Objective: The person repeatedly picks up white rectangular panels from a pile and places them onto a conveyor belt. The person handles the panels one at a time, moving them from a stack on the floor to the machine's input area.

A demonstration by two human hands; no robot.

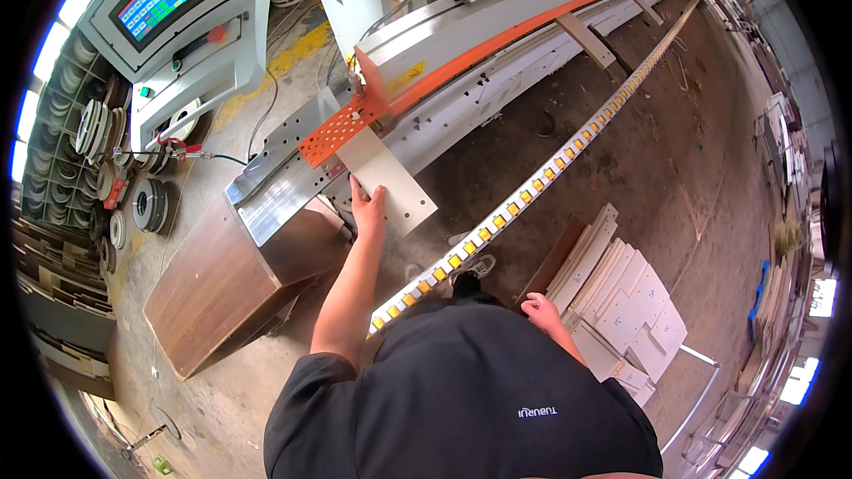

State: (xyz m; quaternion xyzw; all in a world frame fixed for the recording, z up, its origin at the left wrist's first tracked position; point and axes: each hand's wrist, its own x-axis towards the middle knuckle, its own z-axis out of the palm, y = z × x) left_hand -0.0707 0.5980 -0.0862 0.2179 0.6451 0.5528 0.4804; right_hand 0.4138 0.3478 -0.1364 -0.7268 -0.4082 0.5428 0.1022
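My left hand is at the near edge of a cream-white rectangular panel, gripping it with thumb and fingers. One end of the panel lies against the orange perforated plate of a long machine; its other end sticks out toward the roller rail and shows small dark holes. My right hand hangs low on the right with its fingers curled and nothing visible in it. It is nearest to a stack of pale cut panels.
A long roller rail with yellow rollers runs diagonally in front of me. A brown wooden box-like board structure stands on the left. Beyond it is a control console with a lit screen, and edging rolls are by the shelves.
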